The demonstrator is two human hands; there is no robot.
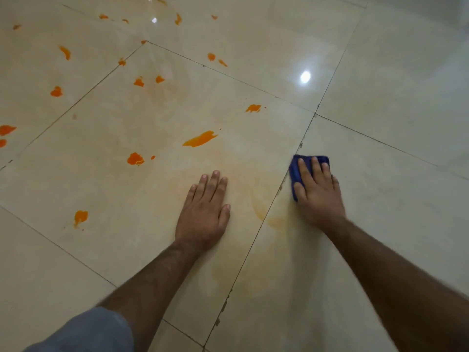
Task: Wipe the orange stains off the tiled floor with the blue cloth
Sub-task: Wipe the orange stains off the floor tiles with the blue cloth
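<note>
Far left, at nine o'clock, thick orange stains [7,129] sit wet and raised on the glossy cream floor [380,72], more of them scattered up toward eleven and twelve. Nearer in, a fat blob [135,158] and a long streak [200,139] lie just ahead of the left hand [203,212]. That hand is flat on the tile, fingers straight and together, gripping nothing, simply propping the body. The risk here: the tile is polished and there is a pale orange film under and around that palm, so I'd judge a slip likely if weight shifts onto it.

Moving right, a faint smear [266,214] curves across the dark grout line [256,240] between the hands. The grout looks chipped and rough, so pigment could lodge there and resist wiping.

At three o'clock, the right hand [317,191] presses the cloth [295,171] flat on the tile just right of the grout line, fingers spread and straight over it, not curled round it. The cloth is a small folded pad, deep blue, soft-looking. Pinned only by pressure, it could skid out or unfold. If it is already loaded with orange, it may spread the colour thin rather than lift it.
</note>
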